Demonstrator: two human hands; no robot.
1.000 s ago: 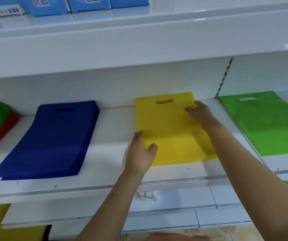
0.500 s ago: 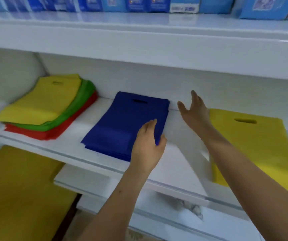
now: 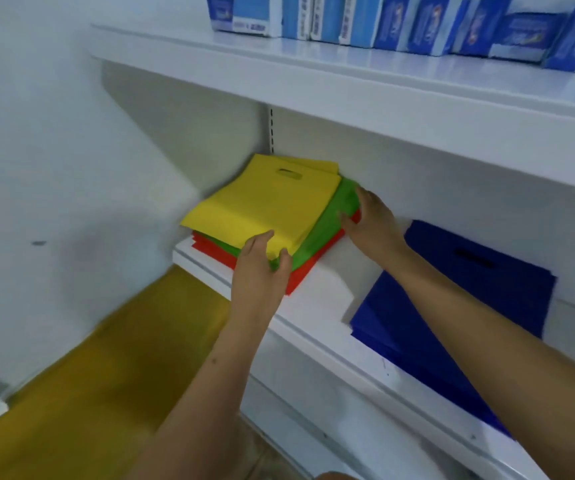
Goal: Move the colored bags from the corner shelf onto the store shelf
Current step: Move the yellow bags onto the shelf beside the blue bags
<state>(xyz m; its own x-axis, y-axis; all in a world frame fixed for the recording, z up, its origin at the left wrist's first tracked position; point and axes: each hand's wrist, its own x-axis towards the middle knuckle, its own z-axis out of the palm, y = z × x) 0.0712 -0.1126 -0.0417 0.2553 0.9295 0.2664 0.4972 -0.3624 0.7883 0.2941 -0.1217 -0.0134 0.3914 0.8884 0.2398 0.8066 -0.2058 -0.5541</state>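
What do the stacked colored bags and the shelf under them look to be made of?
Yellow bags, green bags, red bags: likely non-woven fabric, matte, with thin, limp edges and a die-cut handle slot. Shelf: probably painted metal, smooth white and glossy, though the look leaves it open.
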